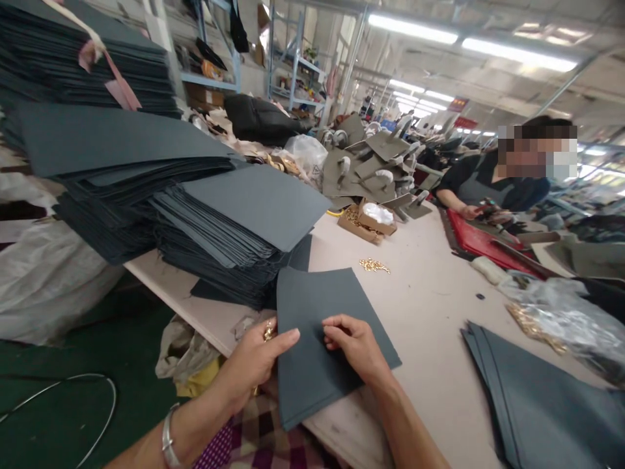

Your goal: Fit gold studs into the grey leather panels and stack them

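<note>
A dark blue-grey leather-like panel [317, 299] lies tilted over the table's near edge. My left hand [261, 352] grips its left edge, thumb on top and fingers underneath. Something gold shows on or between that hand's fingers; whether it is a ring or small metal pieces I cannot tell. Over the middle of the panel, my right hand [354, 342] is closed with thumb and forefinger pinched together. Anything in that pinch is too small or hidden to make out. Beyond the panel lies a little heap of gold metal fittings [374, 266].
Tall stacks of similar panels [219, 225] stand at left, and more panels [537, 397] lie at right. A cardboard box [364, 225] holds gold fittings. Behind are grey-brown pieces with wrapped handles [366, 163]. Across the table, a person [498, 176] works beside a red tray [481, 244].
</note>
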`<action>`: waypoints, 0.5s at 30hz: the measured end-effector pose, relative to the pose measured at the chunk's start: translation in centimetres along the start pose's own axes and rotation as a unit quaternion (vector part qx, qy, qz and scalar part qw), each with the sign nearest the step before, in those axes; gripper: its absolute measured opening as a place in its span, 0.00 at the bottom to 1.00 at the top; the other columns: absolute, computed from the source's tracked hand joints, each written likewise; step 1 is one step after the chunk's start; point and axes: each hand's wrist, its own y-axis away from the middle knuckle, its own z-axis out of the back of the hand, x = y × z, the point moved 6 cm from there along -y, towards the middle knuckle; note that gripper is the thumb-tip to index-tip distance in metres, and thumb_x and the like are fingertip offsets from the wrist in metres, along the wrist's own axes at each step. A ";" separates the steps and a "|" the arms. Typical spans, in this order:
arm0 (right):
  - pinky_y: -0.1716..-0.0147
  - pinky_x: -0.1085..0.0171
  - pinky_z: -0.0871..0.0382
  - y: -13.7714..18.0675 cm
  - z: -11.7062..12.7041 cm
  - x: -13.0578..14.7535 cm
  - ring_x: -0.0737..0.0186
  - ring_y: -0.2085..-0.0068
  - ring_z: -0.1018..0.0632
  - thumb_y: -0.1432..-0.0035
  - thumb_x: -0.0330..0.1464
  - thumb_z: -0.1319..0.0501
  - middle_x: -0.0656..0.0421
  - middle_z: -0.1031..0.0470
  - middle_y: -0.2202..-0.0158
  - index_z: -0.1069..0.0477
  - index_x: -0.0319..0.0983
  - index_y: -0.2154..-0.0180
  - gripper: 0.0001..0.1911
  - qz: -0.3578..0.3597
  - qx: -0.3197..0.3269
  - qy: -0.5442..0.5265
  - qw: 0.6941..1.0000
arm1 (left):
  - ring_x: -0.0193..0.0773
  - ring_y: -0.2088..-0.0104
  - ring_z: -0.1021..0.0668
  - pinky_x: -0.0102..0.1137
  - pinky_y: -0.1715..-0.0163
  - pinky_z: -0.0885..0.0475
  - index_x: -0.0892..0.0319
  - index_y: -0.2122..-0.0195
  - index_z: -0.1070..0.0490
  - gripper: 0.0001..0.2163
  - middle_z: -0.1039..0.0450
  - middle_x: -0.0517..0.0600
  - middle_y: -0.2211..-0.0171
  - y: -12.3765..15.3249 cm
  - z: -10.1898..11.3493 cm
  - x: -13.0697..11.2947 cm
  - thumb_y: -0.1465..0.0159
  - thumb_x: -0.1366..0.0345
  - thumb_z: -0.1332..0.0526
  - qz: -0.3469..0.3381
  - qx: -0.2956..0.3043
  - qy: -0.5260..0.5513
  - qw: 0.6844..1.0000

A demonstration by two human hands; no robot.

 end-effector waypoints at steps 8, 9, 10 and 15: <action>0.77 0.71 0.30 -1.1 -1.2 0.4 0.70 0.78 0.25 0.60 0.41 0.29 0.62 0.26 0.79 0.27 0.34 0.70 0.19 -0.067 0.056 -0.038 0.995 | 0.39 0.72 0.21 0.28 0.75 0.28 0.64 0.60 0.24 0.18 0.20 0.54 0.70 -2.2 -0.2 1.0 0.46 0.56 0.31 0.035 -0.019 -0.059 0.997; 0.78 0.72 0.31 -1.2 -1.5 0.4 0.71 0.79 0.26 0.59 0.41 0.30 0.63 0.26 0.80 0.27 0.34 0.69 0.18 -0.070 0.066 -0.032 0.995 | 0.38 0.74 0.22 0.27 0.76 0.29 0.63 0.60 0.24 0.18 0.21 0.53 0.70 -2.2 -0.1 1.1 0.46 0.56 0.32 0.036 -0.024 -0.062 0.997; 0.79 0.72 0.32 -1.3 -1.7 0.4 0.72 0.80 0.27 0.58 0.41 0.31 0.64 0.27 0.81 0.27 0.35 0.69 0.18 -0.071 0.074 -0.026 0.994 | 0.37 0.75 0.23 0.26 0.78 0.31 0.63 0.60 0.24 0.17 0.21 0.52 0.71 -2.2 -0.1 1.1 0.45 0.55 0.32 0.038 -0.027 -0.064 0.997; 0.81 0.72 0.33 -1.4 -2.4 0.6 0.72 0.82 0.29 0.53 0.40 0.34 0.65 0.29 0.82 0.30 0.36 0.68 0.15 -0.059 0.085 -0.001 0.995 | 0.37 0.74 0.23 0.26 0.76 0.31 0.62 0.64 0.24 0.15 0.22 0.50 0.73 -2.1 -0.3 0.8 0.46 0.55 0.33 0.036 -0.026 -0.071 0.997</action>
